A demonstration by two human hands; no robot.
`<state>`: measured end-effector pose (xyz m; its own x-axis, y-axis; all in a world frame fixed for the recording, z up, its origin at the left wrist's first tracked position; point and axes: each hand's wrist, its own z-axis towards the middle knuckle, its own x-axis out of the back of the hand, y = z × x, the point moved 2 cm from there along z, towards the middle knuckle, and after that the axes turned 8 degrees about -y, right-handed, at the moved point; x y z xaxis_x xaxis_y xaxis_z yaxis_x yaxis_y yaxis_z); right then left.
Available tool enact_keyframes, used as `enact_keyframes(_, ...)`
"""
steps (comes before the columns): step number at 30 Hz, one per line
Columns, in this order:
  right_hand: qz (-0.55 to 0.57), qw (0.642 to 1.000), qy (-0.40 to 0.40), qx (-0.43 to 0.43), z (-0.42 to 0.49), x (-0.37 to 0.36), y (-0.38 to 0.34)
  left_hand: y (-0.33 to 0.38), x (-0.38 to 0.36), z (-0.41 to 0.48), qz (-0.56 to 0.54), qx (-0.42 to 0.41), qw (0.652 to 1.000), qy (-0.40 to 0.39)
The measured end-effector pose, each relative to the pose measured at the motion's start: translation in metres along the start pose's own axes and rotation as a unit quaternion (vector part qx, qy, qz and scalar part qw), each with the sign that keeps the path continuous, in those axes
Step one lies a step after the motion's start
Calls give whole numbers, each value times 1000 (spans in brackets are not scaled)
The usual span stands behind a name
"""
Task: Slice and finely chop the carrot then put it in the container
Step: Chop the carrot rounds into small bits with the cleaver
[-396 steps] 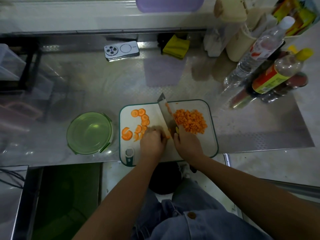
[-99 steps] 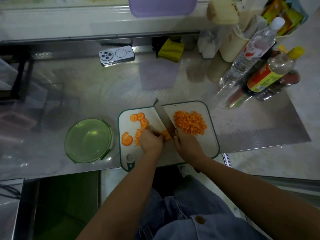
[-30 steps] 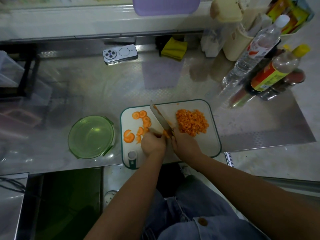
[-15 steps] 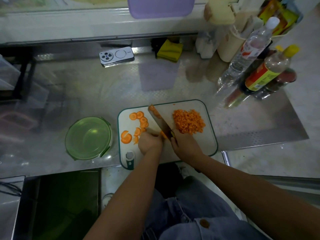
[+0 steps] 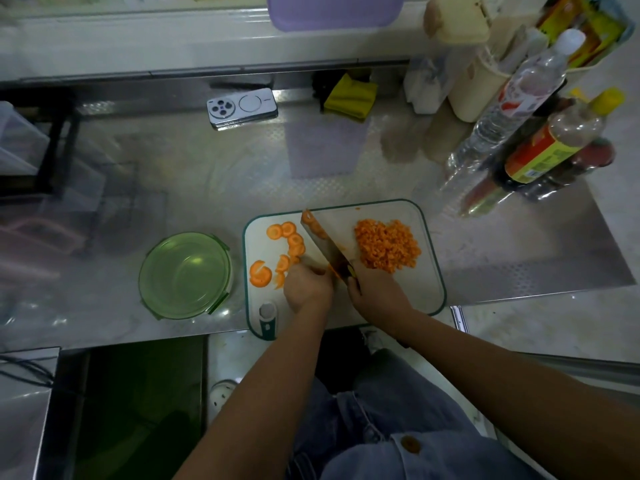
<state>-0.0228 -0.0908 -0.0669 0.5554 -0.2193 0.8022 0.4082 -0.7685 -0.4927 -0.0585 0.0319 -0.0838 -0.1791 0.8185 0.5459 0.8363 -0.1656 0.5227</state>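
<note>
A white cutting board (image 5: 427, 289) with a green rim lies at the counter's front edge. A heap of finely chopped carrot (image 5: 386, 249) sits on its right half. Several round carrot slices (image 5: 289, 242) lie on its left half. My right hand (image 5: 375, 292) grips the handle of a broad knife (image 5: 325, 245), whose blade runs up and left across the board with carrot bits stuck to it. My left hand (image 5: 306, 287), fingers curled, holds down a carrot piece right beside the blade; the piece is mostly hidden. A round green container (image 5: 185, 275) stands left of the board with nothing in it.
A phone (image 5: 242, 107) and a yellow cloth (image 5: 349, 97) lie at the back of the steel counter. Bottles (image 5: 554, 143) and a cream jug (image 5: 474, 88) crowd the back right. A purple tub (image 5: 334, 8) sits on the ledge behind. My denim-clad lap is below.
The knife blade has shifted slightly between cuts beside my left hand. The chopped heap, the slices and the container stay where they were.
</note>
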Motion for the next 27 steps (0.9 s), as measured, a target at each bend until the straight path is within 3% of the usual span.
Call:
enact_keyframes(11,39,999,30,2,3,0,-2,4,2,-2,25,-25,999,-6)
enact_keyframes(15,126,987,99,-29,3,19,4,1,4,-1,72,-71,995,-18)
enact_keyframes(20,157,977,135,-45,8,33,21,-1,13,-7,112,-166,980,17)
enact_keyframes(23,173,974,142,-48,4,34,24,3,19,-1,159,-300,940,36)
enact_keyframes(27,188,971,134,-59,1,29,29,16,12,17,298,-470,831,-22)
